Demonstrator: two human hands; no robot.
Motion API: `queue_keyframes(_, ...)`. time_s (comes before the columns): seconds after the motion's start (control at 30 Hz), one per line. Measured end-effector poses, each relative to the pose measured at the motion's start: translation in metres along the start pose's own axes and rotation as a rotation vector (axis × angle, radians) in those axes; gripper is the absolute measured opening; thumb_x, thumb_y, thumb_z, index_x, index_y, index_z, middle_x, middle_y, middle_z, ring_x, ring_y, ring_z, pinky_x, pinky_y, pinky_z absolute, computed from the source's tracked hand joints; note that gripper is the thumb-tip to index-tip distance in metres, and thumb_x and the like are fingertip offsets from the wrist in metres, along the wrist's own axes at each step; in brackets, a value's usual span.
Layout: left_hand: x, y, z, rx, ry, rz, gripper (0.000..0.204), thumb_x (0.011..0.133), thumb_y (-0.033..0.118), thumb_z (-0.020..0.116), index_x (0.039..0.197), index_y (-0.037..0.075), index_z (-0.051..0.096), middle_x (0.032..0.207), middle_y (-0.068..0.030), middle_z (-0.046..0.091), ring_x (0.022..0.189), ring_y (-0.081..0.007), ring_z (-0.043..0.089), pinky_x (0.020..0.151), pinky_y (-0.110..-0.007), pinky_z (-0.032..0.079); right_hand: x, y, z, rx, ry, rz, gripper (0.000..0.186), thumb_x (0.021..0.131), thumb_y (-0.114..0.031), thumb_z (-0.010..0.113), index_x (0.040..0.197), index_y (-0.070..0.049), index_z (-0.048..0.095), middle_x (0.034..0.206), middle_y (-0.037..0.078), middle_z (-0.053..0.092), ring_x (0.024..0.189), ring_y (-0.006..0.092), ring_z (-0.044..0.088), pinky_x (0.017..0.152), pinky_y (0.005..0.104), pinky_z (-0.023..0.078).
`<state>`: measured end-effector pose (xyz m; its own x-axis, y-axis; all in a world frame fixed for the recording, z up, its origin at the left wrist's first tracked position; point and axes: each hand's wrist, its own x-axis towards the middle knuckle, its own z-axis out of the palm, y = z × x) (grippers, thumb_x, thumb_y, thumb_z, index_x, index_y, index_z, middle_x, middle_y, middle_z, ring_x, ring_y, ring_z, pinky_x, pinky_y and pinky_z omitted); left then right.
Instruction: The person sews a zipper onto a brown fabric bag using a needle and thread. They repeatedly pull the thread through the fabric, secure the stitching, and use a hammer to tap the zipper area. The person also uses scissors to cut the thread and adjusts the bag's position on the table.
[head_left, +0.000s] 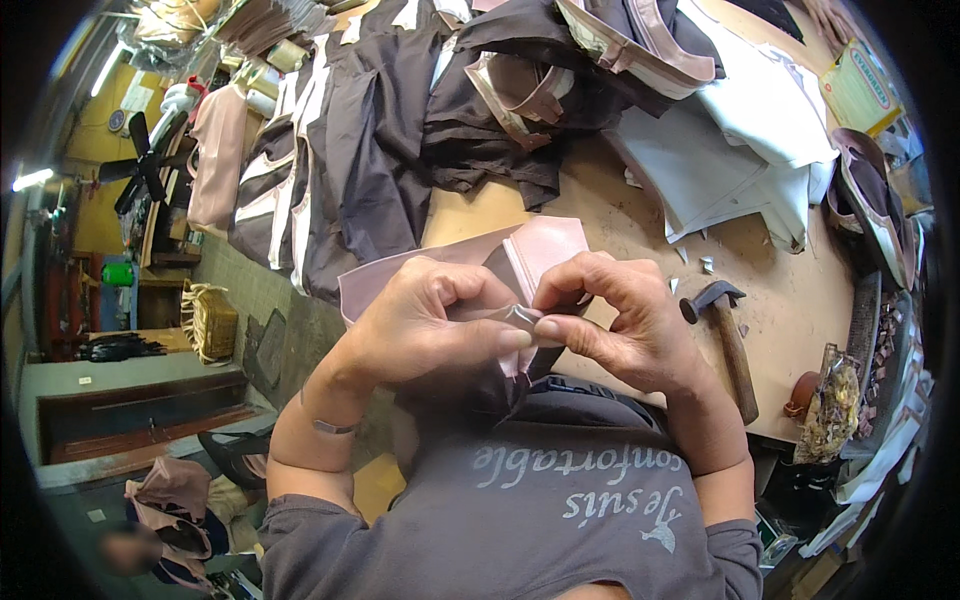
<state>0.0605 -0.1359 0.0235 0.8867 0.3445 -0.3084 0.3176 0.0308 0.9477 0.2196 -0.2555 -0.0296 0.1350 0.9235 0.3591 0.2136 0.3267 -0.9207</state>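
Observation:
My left hand (430, 325) and my right hand (625, 325) pinch a pale folded edge (518, 314) of a leather piece between thumbs and fingertips. Attached to or lying against it are a pink leather panel (550, 250) and dark material that hangs below, over my lap; exactly how these join is hidden by my fingers. To the right of my right hand, a hammer (733, 355) with a wooden handle lies on the tan work table (800, 300), near a few small white scraps (708, 263).
Dark fabric pieces (370, 140), pink-trimmed parts (640, 45) and white sheets (735, 175) cover the back. Trays of small pieces (870, 370) line the right edge. Another person's hand (825, 20) shows at top right. A floor with a woven basket (208, 320) is at left.

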Motion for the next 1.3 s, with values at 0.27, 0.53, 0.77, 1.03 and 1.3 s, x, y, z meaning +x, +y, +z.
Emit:
queue_keyframes(0.27,0.0,-0.006,0.003,0.119,0.032,0.05,0.009,0.078,0.006,0.066,0.076,-0.001,0.06,0.063,-0.0051,0.061,0.058,-0.0097,0.059,0.054,-0.019,0.046,-0.008,0.004,0.015,-0.44,0.11,-0.242,0.025,0.066,0.002,0.064,0.089,-0.004,0.055,0.067,0.011,0.056,0.06,0.0265,0.059,0.053,0.035,0.046)
queue_keyframes(0.53,0.0,0.001,0.005,-0.187,-0.01,-0.096,0.018,0.084,0.013,0.061,0.073,0.0,0.058,0.062,-0.0062,0.061,0.055,-0.011,0.059,0.049,-0.02,0.043,-0.01,-0.001,0.018,-0.27,0.106,-0.169,0.021,0.07,0.006,0.062,0.088,-0.002,0.056,0.066,0.011,0.056,0.06,0.0266,0.059,0.053,0.0344,0.047)
queue_keyframes(0.77,-0.001,-0.015,-0.007,0.322,-0.213,-0.038,0.019,0.075,0.015,0.074,0.072,0.0,0.062,0.062,-0.0032,0.062,0.058,-0.0057,0.055,0.053,-0.021,0.042,-0.016,-0.002,0.019,-0.235,0.062,-0.106,0.015,0.073,0.003,0.063,0.086,-0.001,0.057,0.073,0.013,0.06,0.064,0.029,0.061,0.056,0.0347,0.047)
queue_keyframes(1.03,-0.003,-0.018,-0.008,0.491,-0.234,0.109,0.021,0.071,0.018,0.075,0.07,0.003,0.062,0.064,-0.0076,0.064,0.057,-0.0163,0.06,0.053,-0.026,0.042,-0.018,0.001,0.024,-0.186,0.069,-0.058,0.013,0.074,0.002,0.063,0.085,-0.001,0.057,0.072,0.013,0.06,0.064,0.0293,0.06,0.056,0.034,0.047)
queue_keyframes(1.3,-0.003,-0.025,0.003,0.77,-0.082,0.142,0.025,0.067,0.022,0.074,0.073,0.002,0.06,0.061,-0.0142,0.057,0.058,-0.0298,0.057,0.057,-0.034,0.042,-0.016,0.002,0.026,-0.202,0.078,-0.057,0.012,0.074,0.001,0.064,0.085,-0.002,0.057,0.071,0.013,0.06,0.062,0.0291,0.06,0.056,0.0342,0.047)
